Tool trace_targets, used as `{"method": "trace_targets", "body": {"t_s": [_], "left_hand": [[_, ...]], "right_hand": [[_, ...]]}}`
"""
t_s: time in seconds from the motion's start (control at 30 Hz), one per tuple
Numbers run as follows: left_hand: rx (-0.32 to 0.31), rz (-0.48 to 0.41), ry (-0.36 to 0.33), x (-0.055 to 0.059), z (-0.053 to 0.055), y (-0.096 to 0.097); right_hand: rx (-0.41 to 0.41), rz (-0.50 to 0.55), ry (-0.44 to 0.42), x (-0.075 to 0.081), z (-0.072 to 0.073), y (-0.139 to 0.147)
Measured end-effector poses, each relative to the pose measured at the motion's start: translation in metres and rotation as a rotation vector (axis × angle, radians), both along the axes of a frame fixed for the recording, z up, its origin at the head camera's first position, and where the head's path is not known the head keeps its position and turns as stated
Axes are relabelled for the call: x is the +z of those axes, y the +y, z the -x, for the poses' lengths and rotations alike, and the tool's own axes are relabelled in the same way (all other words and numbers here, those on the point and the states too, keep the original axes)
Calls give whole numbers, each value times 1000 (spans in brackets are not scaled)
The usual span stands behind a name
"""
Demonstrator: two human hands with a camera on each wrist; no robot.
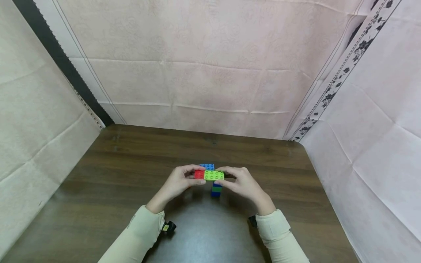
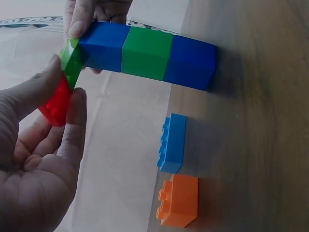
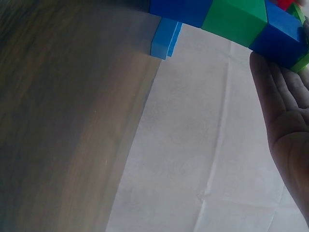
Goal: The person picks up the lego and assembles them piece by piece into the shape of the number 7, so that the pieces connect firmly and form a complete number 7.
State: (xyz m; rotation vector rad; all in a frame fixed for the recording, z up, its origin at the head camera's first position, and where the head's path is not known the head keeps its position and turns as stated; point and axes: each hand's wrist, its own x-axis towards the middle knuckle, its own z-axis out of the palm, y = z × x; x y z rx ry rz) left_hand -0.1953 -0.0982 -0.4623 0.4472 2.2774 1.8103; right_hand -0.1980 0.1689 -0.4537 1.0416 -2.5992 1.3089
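Note:
A tower of toy building bricks stands on the table, with a blue brick (image 2: 190, 63) at the bottom, a green brick (image 2: 147, 52) in the middle and another blue brick (image 2: 104, 46) above. Across its top lies a lime green brick (image 1: 214, 175), overhanging to the left. Beside its overhanging end is a red brick (image 1: 199, 174). My left hand (image 1: 177, 181) pinches the red brick between thumb and fingers, close by the lime one. At the other end, my right hand (image 1: 241, 182) grips the lime green brick, fingers on the far side and thumb on the near side.
Beyond the tower a light blue brick (image 2: 172, 143) rests on the brown wooden table (image 1: 138, 157). An orange brick (image 2: 181, 200) lies next to it, hidden in the head view. Pale cloth (image 1: 197, 84) hangs along the table's back and sides.

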Motion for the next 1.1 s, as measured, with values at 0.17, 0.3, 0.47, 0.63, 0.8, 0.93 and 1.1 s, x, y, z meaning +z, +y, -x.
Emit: {"method": "trace_targets", "body": {"t_s": [0.17,0.3,0.47,0.63,0.8,0.93,1.1], "left_hand": [[-19,7,4,1,0,-1],[-24,10,-4,0,1,-2],[-18,15,-7,-2,1,-3],[-25,9,-7,-2,1,-2],[-51,-19,-21,0,1,-1],[-31,49,19,2,0,-1],[-12,158,119,4,-1,-2]], "right_hand": [[-2,-7,-1,0,0,0],[9,-2,0,-1,1,-1],[18,-2,15,-1,1,-2],[20,1,19,-1,1,-2],[15,-6,11,0,0,-3],[18,-13,20,0,1,-3],[18,-17,22,0,1,-2]]}}
